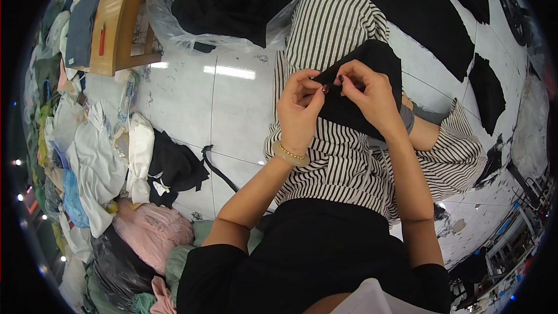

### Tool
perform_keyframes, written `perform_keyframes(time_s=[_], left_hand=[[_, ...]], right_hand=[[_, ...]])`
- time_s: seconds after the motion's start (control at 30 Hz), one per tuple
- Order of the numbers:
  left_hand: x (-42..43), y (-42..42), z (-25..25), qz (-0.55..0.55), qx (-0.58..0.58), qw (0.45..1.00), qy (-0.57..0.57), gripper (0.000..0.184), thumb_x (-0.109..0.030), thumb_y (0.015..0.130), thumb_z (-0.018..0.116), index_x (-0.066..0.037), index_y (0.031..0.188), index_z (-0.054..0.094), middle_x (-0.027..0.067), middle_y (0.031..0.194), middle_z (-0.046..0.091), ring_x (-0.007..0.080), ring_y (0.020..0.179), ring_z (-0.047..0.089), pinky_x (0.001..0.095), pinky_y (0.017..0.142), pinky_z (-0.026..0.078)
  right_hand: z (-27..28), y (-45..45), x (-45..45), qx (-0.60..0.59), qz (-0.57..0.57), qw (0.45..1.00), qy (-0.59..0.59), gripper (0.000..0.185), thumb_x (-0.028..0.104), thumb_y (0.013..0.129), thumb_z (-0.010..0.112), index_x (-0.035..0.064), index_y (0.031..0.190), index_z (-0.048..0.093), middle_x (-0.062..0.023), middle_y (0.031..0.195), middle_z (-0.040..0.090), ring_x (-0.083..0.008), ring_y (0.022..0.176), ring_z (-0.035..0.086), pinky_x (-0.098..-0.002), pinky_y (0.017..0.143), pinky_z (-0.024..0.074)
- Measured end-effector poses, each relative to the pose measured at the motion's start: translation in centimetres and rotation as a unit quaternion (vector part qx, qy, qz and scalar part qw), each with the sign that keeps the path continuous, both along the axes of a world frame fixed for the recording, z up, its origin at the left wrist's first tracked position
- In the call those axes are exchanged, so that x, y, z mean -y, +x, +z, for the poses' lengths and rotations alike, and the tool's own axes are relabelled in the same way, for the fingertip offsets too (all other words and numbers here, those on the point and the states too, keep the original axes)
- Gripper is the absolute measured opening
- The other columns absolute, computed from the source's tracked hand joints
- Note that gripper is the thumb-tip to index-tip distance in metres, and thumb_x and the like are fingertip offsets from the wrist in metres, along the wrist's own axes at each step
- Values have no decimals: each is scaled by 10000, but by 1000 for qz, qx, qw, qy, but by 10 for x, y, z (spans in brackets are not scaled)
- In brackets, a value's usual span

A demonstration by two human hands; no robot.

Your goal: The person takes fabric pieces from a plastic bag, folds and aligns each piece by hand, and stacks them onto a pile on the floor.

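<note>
A piece of black fabric [349, 110] lies across my lap, over black-and-white striped trousers [331, 23]. My left hand [301, 104], with bangles at the wrist, pinches the fabric's upper left edge between thumb and fingers. Close beside it, my right hand [366, 90] pinches the same edge with its fingers curled. The fingertips of both hands are a short gap apart. Anything small between the fingertips is too tiny to make out.
Black fabric in a clear plastic bag [163, 6] lies ahead. Cut black pieces [430, 17] spread on the tiled floor at the right. A wooden table [125, 17] bears a red-handled tool [102, 40]. Cloth heaps [99, 157] and a pink bag [152, 232] line the left.
</note>
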State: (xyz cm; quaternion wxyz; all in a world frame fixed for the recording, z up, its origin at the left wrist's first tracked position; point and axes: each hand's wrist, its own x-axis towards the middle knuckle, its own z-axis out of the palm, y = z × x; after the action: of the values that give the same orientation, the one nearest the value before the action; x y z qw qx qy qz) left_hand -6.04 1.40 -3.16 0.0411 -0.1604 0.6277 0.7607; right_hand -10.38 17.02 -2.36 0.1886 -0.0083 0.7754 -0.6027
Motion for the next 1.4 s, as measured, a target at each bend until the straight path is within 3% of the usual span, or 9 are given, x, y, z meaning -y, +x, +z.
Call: perform_keyframes(time_s=[0.13,0.3,0.53,0.63,0.7,0.9,0.97,1.07,1.4], left_hand=[[-1,0,0,3,-6,1000,-7,293,82,856,585,-13,1132,561,18,876,597,81,822,600,203,764,494],[-1,1,-1,0,-12,1000,-22,294,78,855,590,-14,1132,563,13,871,594,78,816,596,200,759,492],[-1,0,0,1,-7,1000,-23,289,78,859,585,-16,1131,566,11,880,591,79,825,595,201,764,488],[0,-1,0,6,-15,1000,-18,306,79,865,581,-21,1153,564,9,876,591,79,815,596,204,764,490],[1,-1,-4,5,-14,1000,-14,284,70,870,586,-13,1142,580,16,893,577,82,802,597,205,754,498],[8,-13,3,-14,-1,998,-60,169,1,892,613,27,1056,641,44,956,507,81,750,598,200,643,528],[10,-18,7,-10,10,999,-51,154,-29,897,623,35,1035,651,50,967,492,77,729,596,198,607,531],[17,-25,8,-30,62,995,-67,182,-86,917,625,32,1053,651,30,1025,514,67,700,592,194,587,520],[25,-27,0,-25,84,996,9,168,-67,920,593,27,1032,678,-7,892,560,42,638,507,184,573,430]], right_hand=[[-2,2,0,0,-4,1000,-10,112,23,869,593,-2,961,650,-26,830,657,-67,684,591,-205,628,466],[0,2,3,-122,42,990,63,107,59,854,614,6,945,629,-62,763,640,-99,640,601,-231,589,467],[-3,3,0,-20,-23,999,-17,119,58,852,617,10,959,595,-56,776,621,-95,646,582,-237,592,463],[3,2,-1,-53,18,998,-38,146,53,840,633,10,968,576,-59,788,614,-114,655,575,-244,604,459],[6,1,-1,-186,77,978,62,156,49,827,652,4,959,582,-62,815,608,-143,667,572,-251,614,453],[0,-13,-5,-106,45,992,52,113,-4,873,587,-34,974,629,-51,882,603,-118,800,577,-226,687,443],[0,-20,1,-140,38,989,26,123,37,858,602,-24,957,642,-93,840,600,-225,770,590,-305,679,461],[3,-30,9,-154,53,986,44,107,38,853,596,-21,934,633,-97,836,587,-241,805,589,-324,704,467],[4,-31,26,-331,24,937,105,81,13,805,627,20,884,609,-74,829,554,-250,826,568,-339,704,467]])
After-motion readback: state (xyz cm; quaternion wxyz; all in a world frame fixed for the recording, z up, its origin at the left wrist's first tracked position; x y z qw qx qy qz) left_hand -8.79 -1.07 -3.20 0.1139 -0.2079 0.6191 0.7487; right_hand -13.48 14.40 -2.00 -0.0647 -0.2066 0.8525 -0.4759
